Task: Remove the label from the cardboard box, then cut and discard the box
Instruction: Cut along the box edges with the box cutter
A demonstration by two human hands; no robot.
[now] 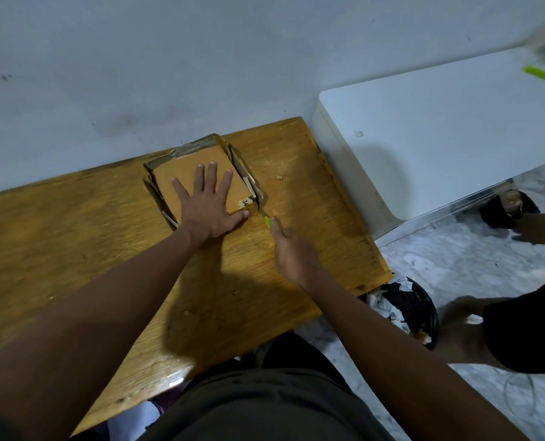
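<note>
My left hand (209,206) lies flat, fingers spread and straight, on top of the cardboard box (201,173). I take that as pinning it so it cannot slide on the tabletop (74,230) while I cut. The box sits under that palm, toward the wall, its sides ragged and partly torn open.

My right hand (291,253) is curled round a green cutter (267,221), just right of the left thumb. The tip points at the box's near right corner, a sensible place to start a seam cut; I cannot see whether the blade touches.

Only a white scrap of label (245,203) remains near the thumb, with "34" readable; the rest is gone or hidden.

A lined bin (404,310) stands beyond my right forearm, handy for discarding.
</note>
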